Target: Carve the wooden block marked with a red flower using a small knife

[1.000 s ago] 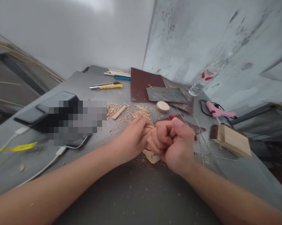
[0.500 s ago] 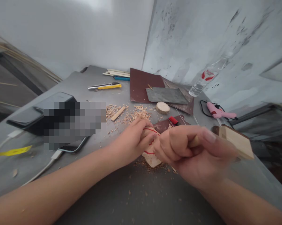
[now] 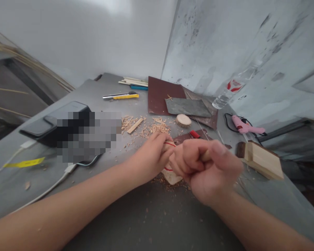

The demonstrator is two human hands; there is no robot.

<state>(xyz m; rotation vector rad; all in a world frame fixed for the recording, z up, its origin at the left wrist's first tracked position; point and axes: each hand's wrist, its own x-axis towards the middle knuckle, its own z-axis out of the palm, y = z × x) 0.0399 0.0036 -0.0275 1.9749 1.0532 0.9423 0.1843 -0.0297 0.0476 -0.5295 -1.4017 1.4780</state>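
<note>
A pale block of wood [image 3: 172, 177] marked with red curved lines rests low over the grey table. My left hand [image 3: 157, 153] is closed around its left and far sides, covering much of it. Close beside it, my right hand [image 3: 209, 167] makes a fist around a tool with a light wooden handle [image 3: 205, 156]. The working end of that tool is hidden behind my fingers, which are against or very near the block's right side. Wood shavings [image 3: 159, 129] are strewn beyond the block, with more crumbs beneath it.
A yellow utility knife [image 3: 125, 96], brown sandpaper sheets [image 3: 159, 94] and a round wood slice [image 3: 183, 120] lie farther back. To the right are a water bottle [image 3: 225, 94], a pink glue gun [image 3: 247, 126] and a wooden box-like block [image 3: 264, 160]. A black device [image 3: 52, 122] with cables sits left.
My right hand has moved left and closer to my left hand, uncovering more of the wooden box-like block. The view has shifted slightly. My left hand keeps its hold on the block.
</note>
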